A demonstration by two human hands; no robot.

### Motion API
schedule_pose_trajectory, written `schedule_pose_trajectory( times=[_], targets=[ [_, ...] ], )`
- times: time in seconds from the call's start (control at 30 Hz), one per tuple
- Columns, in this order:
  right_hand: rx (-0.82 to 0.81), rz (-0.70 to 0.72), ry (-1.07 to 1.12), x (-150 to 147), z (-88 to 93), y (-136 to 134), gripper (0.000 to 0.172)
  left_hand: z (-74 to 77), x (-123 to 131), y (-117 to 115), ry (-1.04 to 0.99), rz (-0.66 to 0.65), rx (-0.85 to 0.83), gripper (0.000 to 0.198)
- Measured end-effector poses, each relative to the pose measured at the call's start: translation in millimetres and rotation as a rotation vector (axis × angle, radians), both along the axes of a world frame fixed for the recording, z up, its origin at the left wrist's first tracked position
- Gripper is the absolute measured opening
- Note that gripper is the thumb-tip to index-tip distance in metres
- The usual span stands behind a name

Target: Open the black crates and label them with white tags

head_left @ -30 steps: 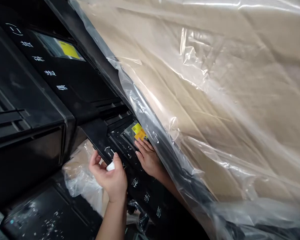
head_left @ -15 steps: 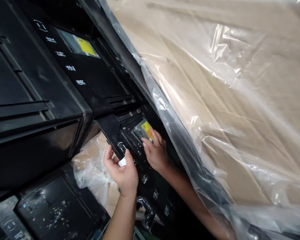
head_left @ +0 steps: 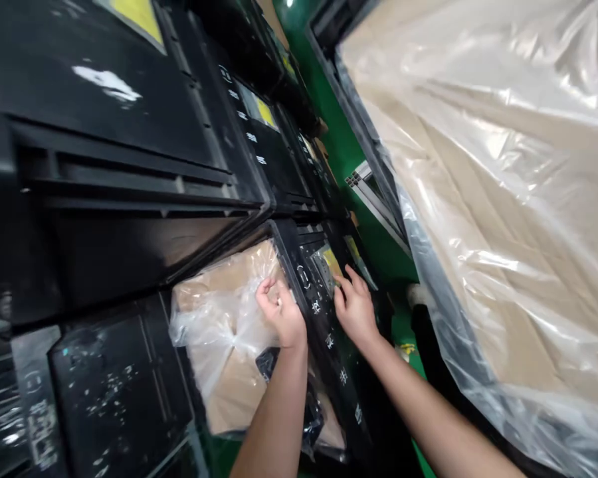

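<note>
A plastic-wrapped cardboard load (head_left: 503, 199) fills the right of the view, its clear film creased and glossy, its long edge running from near right to far centre. Stacked black plastic crates (head_left: 104, 166) fill the left, their rims running the same way into the distance; one carries a yellow label (head_left: 132, 14) at the far left top, writing too small to read. A strip of green floor (head_left: 349, 143) shows between the two masses. Below the crates sits a bagged cardboard piece (head_left: 224, 332), clear film bunched over it. Centre: a narrow black panel (head_left: 323, 318) stands on edge, its long axis running from near right up to far left, pointing away from the viewer. White characters are printed in a row along its face, with a curved white mark at the far end; none is legible. A small yellow sticker (head_left: 333, 264) under clear film sits at its far end. The right hand (head_left: 355, 309) lies on the panel, fingers extended, tips touching at or just beside the sticker; it grasps nothing. The left hand (head_left: 282, 313) is just left of the panel's edge, fingers curled in, pinching a small white object (head_left: 280, 303) that is mostly hidden.
</note>
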State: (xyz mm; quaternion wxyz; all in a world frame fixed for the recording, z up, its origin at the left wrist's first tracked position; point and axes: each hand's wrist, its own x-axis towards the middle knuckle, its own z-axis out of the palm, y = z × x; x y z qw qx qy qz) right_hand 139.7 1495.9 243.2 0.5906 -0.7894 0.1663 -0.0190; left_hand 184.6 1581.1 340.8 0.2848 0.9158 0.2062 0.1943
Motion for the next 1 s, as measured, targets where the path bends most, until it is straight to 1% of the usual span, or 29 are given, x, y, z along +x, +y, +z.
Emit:
schedule_pose_trajectory(
  times=[0.07, 0.13, 0.2, 0.23, 0.3, 0.37, 0.43, 0.53, 0.57, 0.63, 0.73, 0.8, 0.87, 0.93, 1.0],
  targets=[
    [-0.021, -0.018, -0.113, -21, 1.9, -8, 0.032, 0.8, 3, 8, 0.134, -0.040, 0.090, 0.044],
    [-0.064, 0.023, -0.172, -37, 6.1, -18, 0.028, 6.4, 6, 11, 0.305, -0.054, 0.184, 0.058],
    [-0.097, 0.065, -0.216, -47, 14.6, -28, 0.026, 14.4, 8, 12, 0.443, -0.047, 0.283, 0.066],
    [-0.107, 0.082, -0.236, -49, 20.7, -33, 0.024, 18.2, 8, 14, 0.493, -0.058, 0.319, 0.067],
    [-0.116, 0.102, -0.274, -52, 36.6, -42, 0.023, 23.5, 8, 20, 0.530, -0.109, 0.335, 0.067],
    [-0.115, 0.120, -0.328, -53, 56.4, -48, 0.025, 25.5, 4, 30, 0.524, -0.178, 0.326, 0.067],
    [-0.084, 0.174, -0.406, -55, 77.7, -48, 0.030, 25.7, 0, 41, 0.518, -0.226, 0.316, 0.065],
    [-0.003, 0.346, -0.478, -59, 105.8, -33, 0.037, 27.7, -6, 53, 0.560, -0.211, 0.308, 0.068],
    [-0.003, 0.399, -0.470, -60, 112.6, -24, 0.038, 29.4, -6, 54, 0.583, -0.192, 0.299, 0.070],
    [-0.075, 0.465, -0.422, -61, 121.1, -5, 0.038, 33.7, -4, 55, 0.630, -0.163, 0.276, 0.078],
    [-0.268, 0.498, -0.384, -59, 122.6, 22, 0.042, 39.0, 2, 55, 0.707, -0.167, 0.251, 0.094],
    [-0.395, 0.522, -0.403, -56, 120.1, 34, 0.045, 40.3, 4, 55, 0.729, -0.188, 0.250, 0.096],
    [-0.487, 0.573, -0.384, -51, 118.7, 41, 0.049, 39.9, 4, 53, 0.718, -0.197, 0.269, 0.095],
    [-0.506, 0.659, -0.263, -46, 120.6, 45, 0.055, 39.1, 2, 50, 0.685, -0.200, 0.310, 0.091],
    [-0.479, 0.753, -0.086, -42, 125.6, 46, 0.062, 38.7, 1, 45, 0.655, -0.225, 0.361, 0.087]
  ],
)
